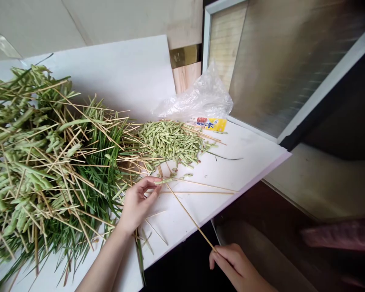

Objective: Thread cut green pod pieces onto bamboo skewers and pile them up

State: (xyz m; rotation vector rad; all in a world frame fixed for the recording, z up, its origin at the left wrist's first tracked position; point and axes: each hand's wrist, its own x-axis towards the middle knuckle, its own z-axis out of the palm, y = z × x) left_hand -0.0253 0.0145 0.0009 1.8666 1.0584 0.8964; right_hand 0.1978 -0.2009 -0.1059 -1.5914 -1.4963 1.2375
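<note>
My left hand (141, 200) pinches a short green bean piece (162, 182) between thumb and fingers above the white table (246, 162). Beyond the table's front edge, my right hand (232, 263) grips the lower end of a thin wooden skewer (191, 217). The skewer slants up and left, its far end meeting the bean piece at my left fingertips. Just behind my left hand lies a heap of cut green pieces (172, 142). Two loose skewers (207, 192) rest on the table to the right of my left fingers.
A large pile of skewers threaded with green pieces (45, 154), mixed with long green leaves, covers the left side. A clear plastic bag (200, 97) and a yellow packet (215, 124) lie at the back. A framed glass panel (273, 65) stands behind the table at right.
</note>
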